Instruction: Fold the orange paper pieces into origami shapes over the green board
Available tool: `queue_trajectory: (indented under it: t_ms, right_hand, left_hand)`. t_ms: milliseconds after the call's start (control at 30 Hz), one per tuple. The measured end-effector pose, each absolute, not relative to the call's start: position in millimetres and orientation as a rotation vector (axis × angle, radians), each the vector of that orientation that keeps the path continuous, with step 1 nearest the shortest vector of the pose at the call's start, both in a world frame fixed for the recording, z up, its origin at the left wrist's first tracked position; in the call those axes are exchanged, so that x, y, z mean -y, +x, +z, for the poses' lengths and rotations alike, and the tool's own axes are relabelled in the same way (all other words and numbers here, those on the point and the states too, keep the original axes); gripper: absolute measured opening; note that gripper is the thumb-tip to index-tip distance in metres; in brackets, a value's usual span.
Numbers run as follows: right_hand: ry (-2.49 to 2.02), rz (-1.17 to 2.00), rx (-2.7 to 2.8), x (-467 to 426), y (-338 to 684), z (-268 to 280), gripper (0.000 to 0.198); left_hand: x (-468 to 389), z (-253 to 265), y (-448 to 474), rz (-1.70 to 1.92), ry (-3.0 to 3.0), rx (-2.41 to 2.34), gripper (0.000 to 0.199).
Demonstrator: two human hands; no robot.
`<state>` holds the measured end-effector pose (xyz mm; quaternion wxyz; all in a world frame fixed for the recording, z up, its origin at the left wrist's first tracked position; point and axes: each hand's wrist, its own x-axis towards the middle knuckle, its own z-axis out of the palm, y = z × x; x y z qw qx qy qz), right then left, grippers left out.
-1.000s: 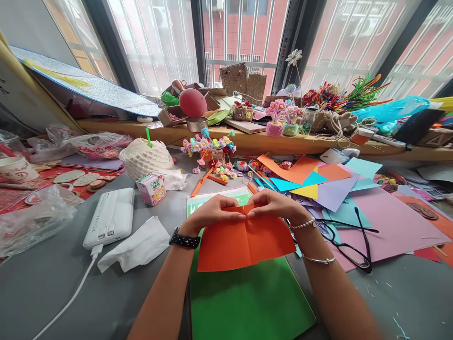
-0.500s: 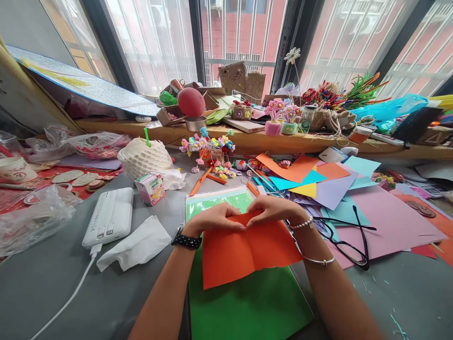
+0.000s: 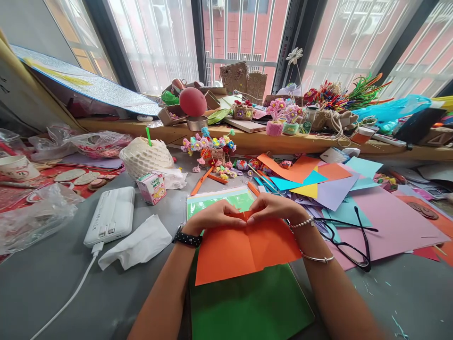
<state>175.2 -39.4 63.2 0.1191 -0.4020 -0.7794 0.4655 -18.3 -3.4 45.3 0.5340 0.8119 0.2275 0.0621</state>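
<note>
A sheet of orange paper [image 3: 226,250] with a crease down its middle is held up between both hands. My left hand [image 3: 215,216] pinches its upper edge just left of the crease, wearing a black band at the wrist. Close beside it, my right hand [image 3: 271,208] pinches the same edge right of the crease, thumbs nearly touching. At the top edge between the fingertips shows a small slit or tear. Under the orange sheet lies green paper [image 3: 251,302], its upper part in a clear sleeve.
Black glasses [image 3: 348,243] lie at right on coloured paper sheets [image 3: 392,222]. On the left are a white power bank [image 3: 110,216] with a cable, a tissue [image 3: 138,243] and a small pink carton [image 3: 151,188]. Crocheted flowers [image 3: 208,144] stand behind the hands.
The orange sheet's lower edge has swung slightly left and up, and it looks flatter. The fingertips have shifted a little, exposing a small slit at the top edge.
</note>
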Motion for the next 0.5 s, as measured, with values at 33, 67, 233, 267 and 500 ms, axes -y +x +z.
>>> queue_trajectory:
  t_ms: [33, 67, 233, 267, 500]
  right_hand:
    - [-1.183, 1.365, 2.270, 39.6, 175.0, 63.3, 0.037]
    - [-1.187, 1.373, 2.262, 39.8, 174.7, 63.2, 0.038]
    - [-1.141, 1.435, 2.227, 39.3, 174.3, 60.8, 0.037]
    - [-1.131, 1.443, 2.214, 39.0, 174.4, 60.1, 0.037]
    - [-1.161, 1.465, 2.179, 38.8, 174.5, 59.2, 0.038]
  left_hand:
    - [3.6, 45.7, -18.3, 0.149, 1.926, -0.542, 0.041]
    - [3.8, 46.0, -18.4, 0.153, 1.919, -0.539, 0.040]
    - [3.7, 47.5, -18.8, 0.153, 1.906, -0.523, 0.039]
    - [3.7, 47.6, -19.0, 0.151, 1.905, -0.525, 0.039]
    - [3.7, 47.4, -19.4, 0.156, 1.907, -0.540, 0.041]
